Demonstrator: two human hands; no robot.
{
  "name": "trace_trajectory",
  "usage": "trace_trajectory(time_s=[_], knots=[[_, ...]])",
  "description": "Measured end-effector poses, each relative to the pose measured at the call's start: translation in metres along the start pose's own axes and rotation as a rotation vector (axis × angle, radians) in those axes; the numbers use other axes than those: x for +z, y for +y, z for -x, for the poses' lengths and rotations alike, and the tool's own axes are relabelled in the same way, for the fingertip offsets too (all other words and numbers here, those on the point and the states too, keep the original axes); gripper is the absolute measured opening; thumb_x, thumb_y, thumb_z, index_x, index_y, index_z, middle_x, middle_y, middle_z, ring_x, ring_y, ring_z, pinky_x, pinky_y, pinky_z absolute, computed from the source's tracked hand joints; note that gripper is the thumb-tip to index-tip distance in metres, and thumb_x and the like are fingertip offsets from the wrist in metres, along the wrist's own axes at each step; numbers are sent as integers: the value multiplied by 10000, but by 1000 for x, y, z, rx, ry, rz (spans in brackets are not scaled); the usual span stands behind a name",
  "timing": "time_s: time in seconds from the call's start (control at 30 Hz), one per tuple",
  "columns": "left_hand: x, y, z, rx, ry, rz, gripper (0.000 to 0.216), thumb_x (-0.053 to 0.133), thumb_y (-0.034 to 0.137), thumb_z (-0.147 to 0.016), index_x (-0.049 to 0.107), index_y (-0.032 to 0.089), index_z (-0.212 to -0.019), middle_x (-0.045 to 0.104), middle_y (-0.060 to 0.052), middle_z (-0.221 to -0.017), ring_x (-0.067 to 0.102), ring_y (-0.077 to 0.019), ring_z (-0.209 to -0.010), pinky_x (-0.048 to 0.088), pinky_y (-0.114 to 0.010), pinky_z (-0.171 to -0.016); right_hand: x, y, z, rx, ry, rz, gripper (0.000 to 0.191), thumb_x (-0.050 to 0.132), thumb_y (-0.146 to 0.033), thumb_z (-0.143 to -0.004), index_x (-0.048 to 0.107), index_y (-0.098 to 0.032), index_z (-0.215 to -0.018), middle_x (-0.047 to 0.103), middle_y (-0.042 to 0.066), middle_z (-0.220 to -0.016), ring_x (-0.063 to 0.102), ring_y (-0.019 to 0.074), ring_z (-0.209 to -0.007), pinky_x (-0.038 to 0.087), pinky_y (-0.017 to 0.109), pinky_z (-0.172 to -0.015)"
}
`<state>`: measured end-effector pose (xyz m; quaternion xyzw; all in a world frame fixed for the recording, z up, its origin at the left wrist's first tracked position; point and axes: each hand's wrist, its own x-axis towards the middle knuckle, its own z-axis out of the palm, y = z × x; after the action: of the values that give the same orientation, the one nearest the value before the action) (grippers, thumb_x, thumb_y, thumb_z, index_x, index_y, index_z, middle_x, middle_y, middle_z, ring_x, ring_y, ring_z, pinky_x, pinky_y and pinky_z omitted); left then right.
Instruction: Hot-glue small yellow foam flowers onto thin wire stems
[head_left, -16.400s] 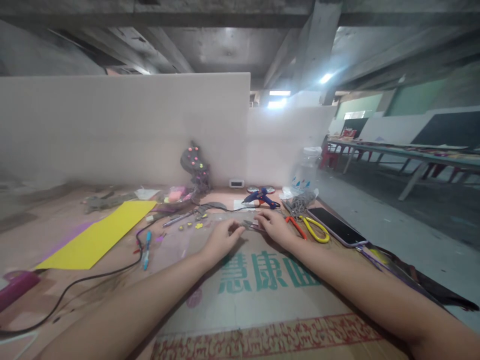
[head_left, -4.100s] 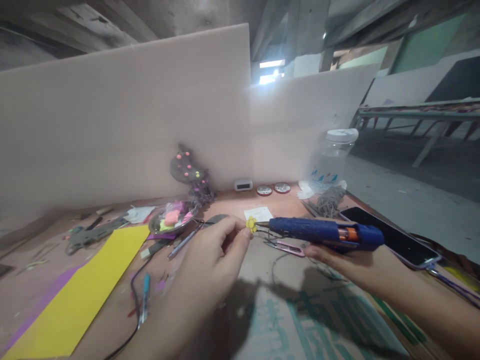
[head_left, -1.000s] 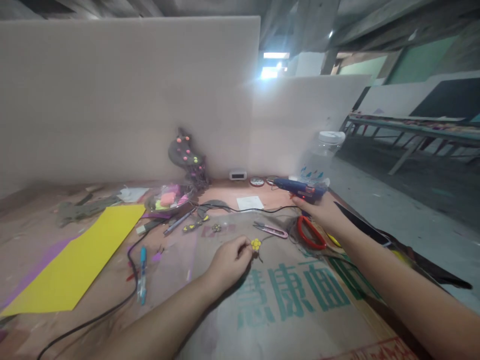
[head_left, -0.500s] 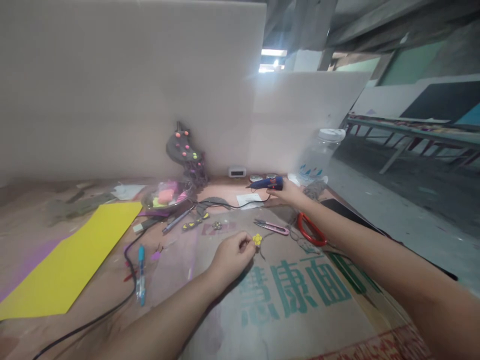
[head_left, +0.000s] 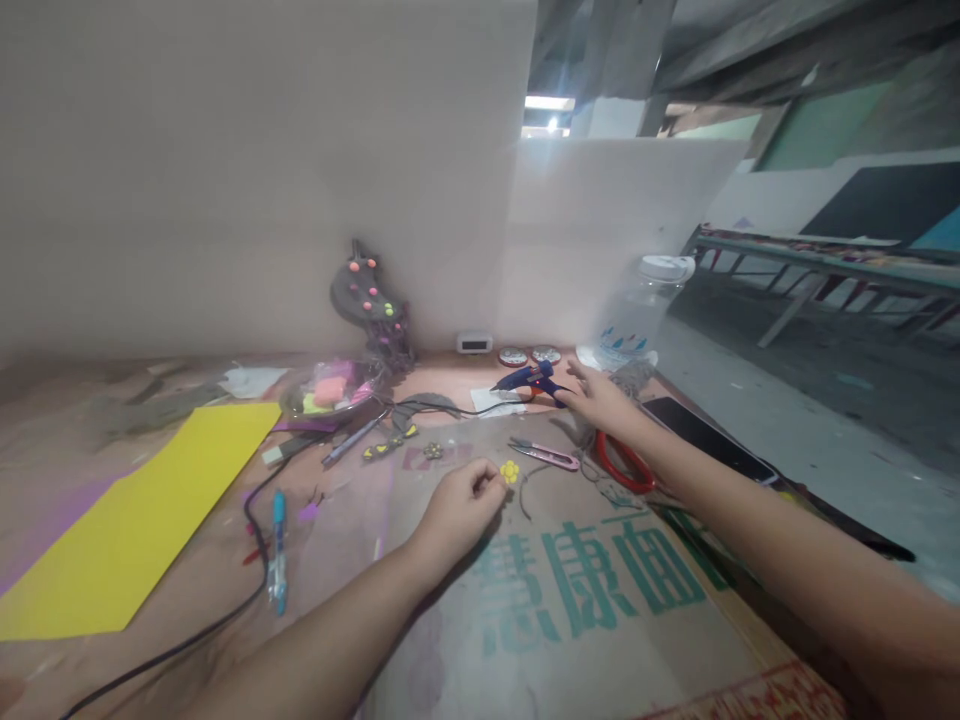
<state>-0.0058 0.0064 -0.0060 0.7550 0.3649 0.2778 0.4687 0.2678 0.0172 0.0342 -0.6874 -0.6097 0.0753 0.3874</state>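
My left hand (head_left: 459, 505) rests on the cardboard sheet (head_left: 570, 610) and pinches a small yellow flower (head_left: 510, 470) between thumb and fingertips. My right hand (head_left: 600, 400) lies further back with its fingers spread, just right of the blue glue gun (head_left: 527, 379). The gun stands on the table by a white paper slip (head_left: 495, 400), and the hand is off it. Pink thread snips (head_left: 544, 455) lie between the two hands.
Red-handled scissors (head_left: 622, 465) and a black phone (head_left: 709, 440) lie to the right. A yellow foam sheet (head_left: 127, 510), a blue pen (head_left: 278, 540) and a black cord (head_left: 180, 640) are on the left. A clear jar (head_left: 637, 320) and white partition boards stand behind.
My right hand has set the glue gun down at the back of the table, let go and opened. The left hand keeps pinching the yellow flower in about the same place.
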Motion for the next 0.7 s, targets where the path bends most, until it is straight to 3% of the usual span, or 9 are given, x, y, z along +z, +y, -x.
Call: trace_trajectory(time_s=[0.03,0.1,0.2,0.33,0.43,0.6,0.7], knots=[[0,0,-1,-13,12,29,196,455,302,-825,536,171,-704,527,21,-627,498,-139,-614,344,-234,-570,-6,-5,10,-35,33,24,452,633,-336,-813,560,-156,-1221,573,161,-1266,510,291,-1197,356,471,-1030],[-1,0,-2,-31,43,81,189,461,297,-820,533,170,-700,535,20,-635,503,-138,-620,355,-236,-577,-13,-17,31,-254,64,99,292,569,-290,-865,612,-175,-1130,613,135,-1180,542,268,-1141,381,458,-1013],[-4,1,-4,-17,98,123,177,474,284,-810,531,170,-687,541,21,-642,512,-139,-641,369,-239,-601,-13,-36,61,-508,-83,170,180,506,-235,-905,672,-190,-956,644,113,-1049,582,235,-1040,449,398,-934],[-7,1,-5,6,153,148,192,484,304,-816,522,175,-680,535,27,-651,515,-137,-661,380,-238,-629,2,-56,89,-707,-370,309,258,453,-192,-931,637,-188,-1113,614,121,-1163,597,220,-991,485,346,-833],[-8,2,-5,6,151,153,186,485,297,-816,513,176,-678,523,30,-652,502,-134,-656,374,-235,-623,16,-62,97,-732,-513,322,310,413,-168,-950,578,-208,-1209,602,94,-1180,606,183,-936,483,305,-786],[-6,2,-6,-3,134,159,177,478,280,-811,508,176,-671,510,36,-630,495,-129,-636,369,-231,-609,37,-58,101,-556,-460,200,167,457,-205,-942,622,-205,-959,630,59,-993,597,148,-803,467,258,-703],[-6,2,-6,3,130,161,172,482,275,-808,515,173,-673,516,37,-630,502,-128,-639,371,-229,-610,37,-61,108,-441,-454,59,140,447,-224,-945,586,-213,-932,649,52,-908,607,156,-777,471,268,-695]])
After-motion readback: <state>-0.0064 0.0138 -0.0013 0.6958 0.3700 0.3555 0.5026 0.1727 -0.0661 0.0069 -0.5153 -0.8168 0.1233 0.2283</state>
